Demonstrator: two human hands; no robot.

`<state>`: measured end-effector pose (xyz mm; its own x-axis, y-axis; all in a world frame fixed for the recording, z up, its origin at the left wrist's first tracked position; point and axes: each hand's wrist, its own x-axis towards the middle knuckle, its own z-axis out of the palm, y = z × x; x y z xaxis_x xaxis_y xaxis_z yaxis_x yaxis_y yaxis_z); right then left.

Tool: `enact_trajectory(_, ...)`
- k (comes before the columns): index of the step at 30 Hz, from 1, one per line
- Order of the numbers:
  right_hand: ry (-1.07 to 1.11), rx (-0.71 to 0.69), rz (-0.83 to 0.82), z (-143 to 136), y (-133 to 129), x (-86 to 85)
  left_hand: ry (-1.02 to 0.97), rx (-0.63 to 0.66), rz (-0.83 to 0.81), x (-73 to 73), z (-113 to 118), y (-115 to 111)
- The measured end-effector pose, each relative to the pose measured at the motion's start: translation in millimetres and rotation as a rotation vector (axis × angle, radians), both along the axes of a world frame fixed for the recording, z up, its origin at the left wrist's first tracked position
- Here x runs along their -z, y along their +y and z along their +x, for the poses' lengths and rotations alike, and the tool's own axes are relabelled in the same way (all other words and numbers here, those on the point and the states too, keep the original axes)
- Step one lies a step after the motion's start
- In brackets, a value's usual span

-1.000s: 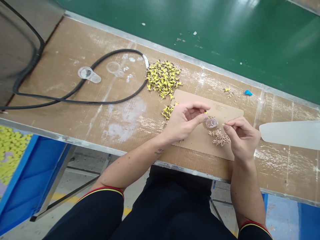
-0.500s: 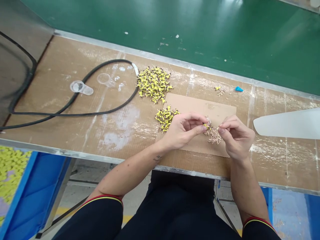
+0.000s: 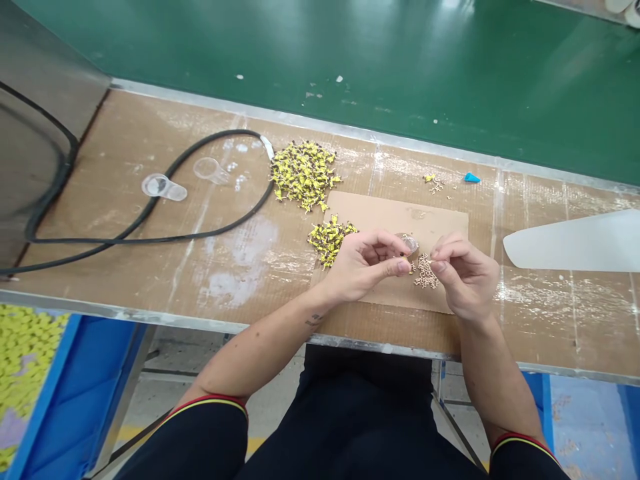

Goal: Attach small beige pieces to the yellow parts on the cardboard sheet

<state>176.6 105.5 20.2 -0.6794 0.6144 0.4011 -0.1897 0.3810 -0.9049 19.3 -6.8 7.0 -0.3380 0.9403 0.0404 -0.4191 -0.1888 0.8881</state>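
Observation:
My left hand (image 3: 367, 263) pinches a small yellow-and-dark figure (image 3: 404, 256) between thumb and fingertips; most of it is hidden by the fingers. Facing it, my right hand (image 3: 465, 272) is closed in a pinch on a tiny beige piece (image 3: 433, 261), barely visible at the fingertips. Below and between the hands lies a pile of small beige pieces (image 3: 425, 275) on a cardboard sheet (image 3: 440, 223). Just beyond the left fingertips is a clear round plastic dish (image 3: 410, 243). A smaller heap of yellow figures (image 3: 330, 239) sits beside my left hand.
Behind is a larger heap of yellow figures (image 3: 304, 172). A black cable (image 3: 210, 233) loops across the left, near two clear plastic scoops (image 3: 165, 187). A blue cone-shaped cap (image 3: 471, 178) and a white blade-like panel (image 3: 570, 241) lie to the right. Blue bins (image 3: 95, 373) stand below the table.
The figure in my left fingers has turned and is now more covered, and the clear dish shows more. My right hand stays pinched close by. The whole view has shifted slightly.

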Motion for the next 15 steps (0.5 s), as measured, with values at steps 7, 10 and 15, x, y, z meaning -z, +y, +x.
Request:
enact_trajectory(7, 0.014, -0.057, -0.062, -0.9, -4.5, 1.6, 0.116, -0.047, -0.021, -4.3, 5.2, -2.5)
enact_trajectory(10, 0.006, -0.071, -0.069, -2.4, -6.4, 2.8, 0.254, -0.087, 0.020, -4.8, 6.1, -3.3)
enact_trajectory(15, -0.007, -0.050, -0.061, -4.4, -8.2, 3.4, 0.464, -0.141, 0.063, -3.1, 5.5, -4.0)
